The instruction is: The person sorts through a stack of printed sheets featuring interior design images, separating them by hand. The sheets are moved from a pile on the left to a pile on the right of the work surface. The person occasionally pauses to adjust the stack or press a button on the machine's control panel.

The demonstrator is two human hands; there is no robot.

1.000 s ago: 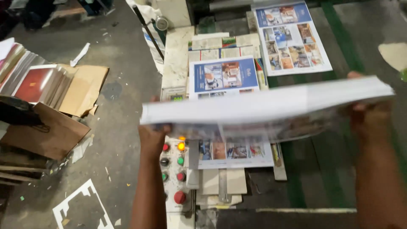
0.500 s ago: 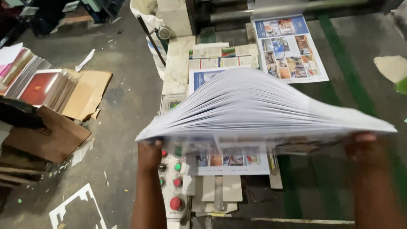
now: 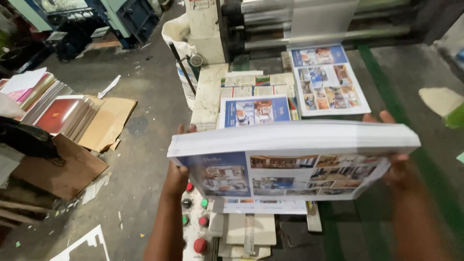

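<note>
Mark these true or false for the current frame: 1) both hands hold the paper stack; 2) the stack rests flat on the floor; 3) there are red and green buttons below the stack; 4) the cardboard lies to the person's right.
1) True: the left hand and right hand each have a grip on one end of the paper stack.
2) False: it is held up in the air above the machine table.
3) True: the buttons sit on a panel beneath the stack.
4) False: the cardboard lies on the floor to the person's left.
</note>
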